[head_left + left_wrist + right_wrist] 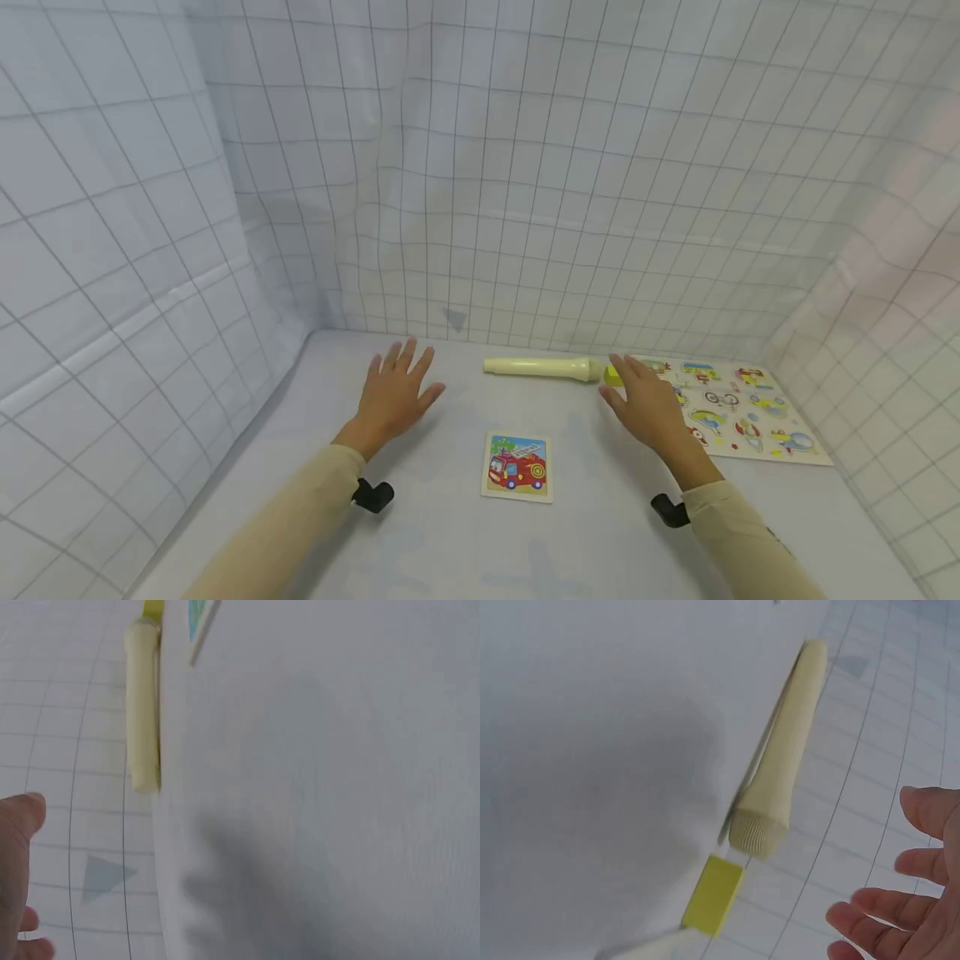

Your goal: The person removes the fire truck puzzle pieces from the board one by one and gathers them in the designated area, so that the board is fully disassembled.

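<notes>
My left hand (392, 398) hovers over the white cloth at the left, fingers spread and holding nothing. In the head view my right hand (651, 410) overlaps the near-left edge of a picture board (738, 410) printed with small vehicles; its fingers are extended and hold nothing. Near those fingertips is a yellow block (713, 895), partly hidden by the hand in the head view. A cream toy microphone (538, 367) lies along the back, its ribbed head close to the block. Between the hands, nearer the front, lies a square fire-truck picture puzzle (517, 468) with a pale border.
A grid-patterned white curtain (525, 183) rises behind the cloth-covered table (465, 550) and along both sides. Black wrist mounts (373, 496) stick out from under both cream sleeves (281, 533).
</notes>
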A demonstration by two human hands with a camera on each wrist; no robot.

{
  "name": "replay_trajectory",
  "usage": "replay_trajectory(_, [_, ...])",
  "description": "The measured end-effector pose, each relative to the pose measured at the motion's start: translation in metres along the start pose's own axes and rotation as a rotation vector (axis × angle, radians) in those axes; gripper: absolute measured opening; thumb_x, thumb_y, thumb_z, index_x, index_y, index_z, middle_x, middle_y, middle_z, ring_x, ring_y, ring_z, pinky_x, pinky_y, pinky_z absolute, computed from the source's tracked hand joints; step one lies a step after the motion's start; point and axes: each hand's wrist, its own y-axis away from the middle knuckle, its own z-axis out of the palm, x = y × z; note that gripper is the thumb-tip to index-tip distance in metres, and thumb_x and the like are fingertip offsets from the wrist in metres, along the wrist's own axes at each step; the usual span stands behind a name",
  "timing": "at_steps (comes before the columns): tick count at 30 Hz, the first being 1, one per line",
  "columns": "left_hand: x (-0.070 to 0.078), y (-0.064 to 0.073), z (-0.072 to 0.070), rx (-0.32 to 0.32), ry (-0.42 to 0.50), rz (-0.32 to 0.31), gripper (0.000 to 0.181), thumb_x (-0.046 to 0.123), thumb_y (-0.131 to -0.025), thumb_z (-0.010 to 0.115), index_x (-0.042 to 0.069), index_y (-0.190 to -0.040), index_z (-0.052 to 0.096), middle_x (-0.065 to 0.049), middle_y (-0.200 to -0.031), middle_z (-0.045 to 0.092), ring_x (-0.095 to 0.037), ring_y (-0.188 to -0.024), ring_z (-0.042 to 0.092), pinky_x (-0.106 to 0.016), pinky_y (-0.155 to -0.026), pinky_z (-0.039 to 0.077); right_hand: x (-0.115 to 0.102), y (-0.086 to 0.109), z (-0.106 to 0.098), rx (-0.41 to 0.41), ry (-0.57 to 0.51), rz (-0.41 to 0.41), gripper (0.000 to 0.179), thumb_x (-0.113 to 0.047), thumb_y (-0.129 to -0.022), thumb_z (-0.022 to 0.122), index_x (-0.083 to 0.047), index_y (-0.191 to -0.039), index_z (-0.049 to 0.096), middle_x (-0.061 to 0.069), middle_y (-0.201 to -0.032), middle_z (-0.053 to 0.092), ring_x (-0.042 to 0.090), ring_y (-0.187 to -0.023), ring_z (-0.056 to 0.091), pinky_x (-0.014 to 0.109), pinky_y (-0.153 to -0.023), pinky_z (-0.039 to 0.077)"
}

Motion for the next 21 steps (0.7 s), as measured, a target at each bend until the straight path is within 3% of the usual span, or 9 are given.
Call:
replay_trajectory(3, [0.019, 0.006, 0.003, -0.026, 0.146, 0.019, 0.057, 0.045, -0.104, 0.055, 0.010, -0.149, 0.053, -0.019, -0.154, 0.048, -0.040, -0.138, 0.050, -0.058, -0.109, 0.042, -0.015, 0.004, 0.009, -0.055, -0.141, 0.011, 0.057, -0.034, -0.101, 0.064, -0.004, -0.148, 0.051, 0.023, -0.140, 0.060, 0.043, -0.122, 0.061, 0.058, -0.095, 0.052])
replay_trajectory(7, [0.050, 0.016, 0.012, -0.136, 0.289, 0.064, 0.047, 0.038, -0.104, 0.058, 0.010, -0.142, 0.061, -0.015, -0.148, 0.056, -0.034, -0.135, 0.055, -0.052, -0.108, 0.045, -0.031, 0.012, 0.027, -0.183, -0.344, 0.050, 0.048, -0.028, -0.100, 0.066, -0.005, -0.141, 0.059, 0.013, -0.117, 0.070, 0.024, -0.094, 0.067, 0.039, -0.076, 0.056])
replay_trajectory(10, [0.073, 0.023, 0.019, -0.250, 0.303, 0.151, 0.047, 0.039, -0.103, 0.061, 0.012, -0.141, 0.062, -0.011, -0.151, 0.054, -0.032, -0.139, 0.051, -0.051, -0.111, 0.043, -0.040, 0.018, 0.040, -0.307, -0.475, 0.079, 0.043, -0.026, -0.099, 0.067, -0.006, -0.137, 0.064, 0.004, -0.105, 0.068, 0.016, -0.084, 0.061, 0.032, -0.070, 0.051])
replay_trajectory(14, [0.096, 0.029, 0.028, -0.380, 0.274, 0.286, 0.052, 0.047, -0.101, 0.060, 0.018, -0.144, 0.060, -0.008, -0.156, 0.048, -0.030, -0.147, 0.041, -0.049, -0.115, 0.039, -0.050, 0.023, 0.051, -0.428, -0.605, 0.103, 0.037, -0.024, -0.099, 0.066, -0.004, -0.130, 0.068, 0.002, -0.094, 0.064, 0.016, -0.076, 0.058, 0.031, -0.066, 0.048])
replay_trajectory(17, [0.107, 0.031, 0.033, -0.426, 0.256, 0.349, 0.056, 0.053, -0.102, 0.055, 0.021, -0.148, 0.056, -0.006, -0.159, 0.043, -0.030, -0.151, 0.034, -0.049, -0.118, 0.035, -0.053, 0.024, 0.056, -0.470, -0.685, 0.125, 0.034, -0.022, -0.099, 0.065, -0.003, -0.127, 0.069, 0.003, -0.085, 0.063, 0.017, -0.068, 0.056, 0.029, -0.058, 0.045])
replay_trajectory(21, [0.114, 0.033, 0.037, -0.462, 0.249, 0.380, 0.062, 0.060, -0.102, 0.048, 0.025, -0.153, 0.049, -0.006, -0.163, 0.038, -0.030, -0.153, 0.030, -0.053, -0.119, 0.031, -0.055, 0.024, 0.060, -0.498, -0.741, 0.144, 0.033, -0.021, -0.099, 0.064, -0.002, -0.125, 0.070, 0.004, -0.075, 0.061, 0.016, -0.062, 0.052, 0.027, -0.051, 0.039])
